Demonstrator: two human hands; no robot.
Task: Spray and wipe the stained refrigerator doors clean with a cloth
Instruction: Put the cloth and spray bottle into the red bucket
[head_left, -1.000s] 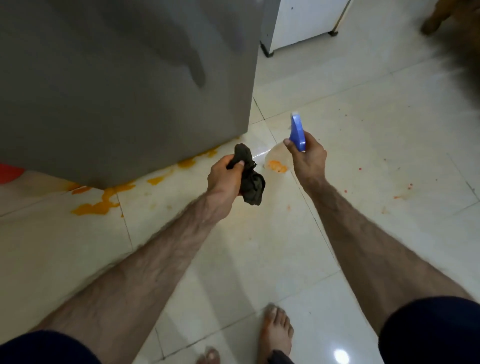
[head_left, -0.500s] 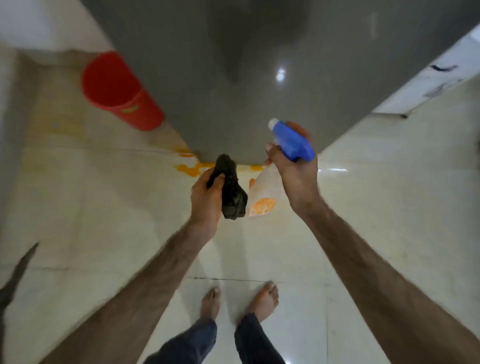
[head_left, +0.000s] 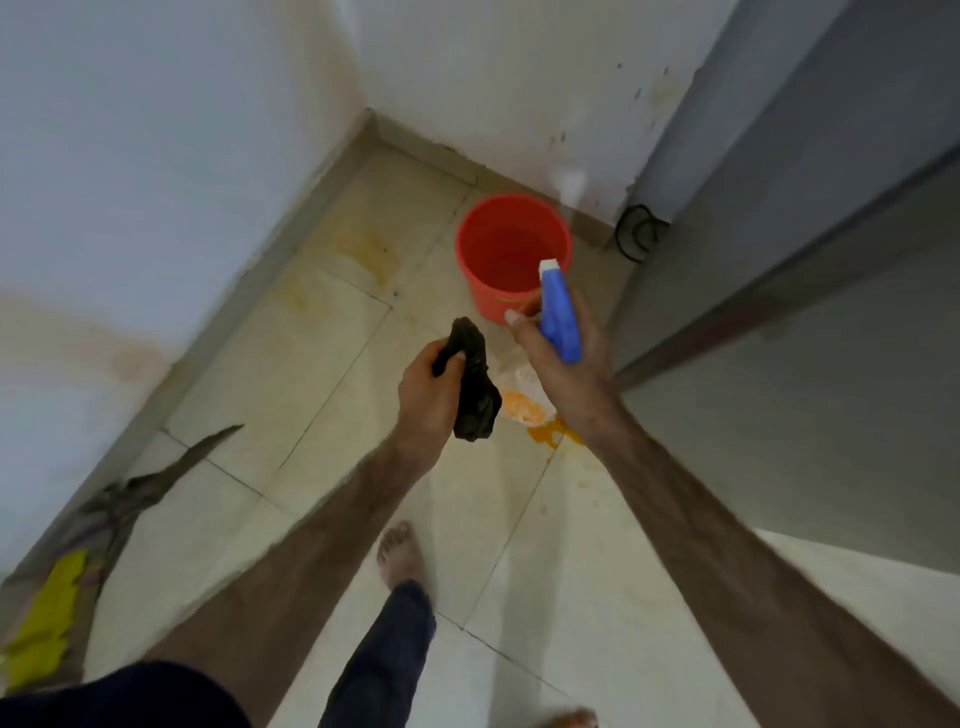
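- The left hand (head_left: 423, 397) is clenching a crumpled dark cloth (head_left: 474, 382); the cloth is bulging out above and below the curled fingers.
- The right hand (head_left: 558, 364) is gripping a clear spray bottle with a blue trigger head (head_left: 560, 317); the palm is hiding most of the bottle body.
- The grey refrigerator door (head_left: 810, 332) is running off the right edge, just beside that hand.
- A red plastic bucket (head_left: 511, 249) is standing beyond the fingertips, partly covered by the blue head.

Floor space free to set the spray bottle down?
Free: bare tiles between left wall and red bucket. Crowded: orange spill beneath the hands beside the refrigerator; rags along the wall.
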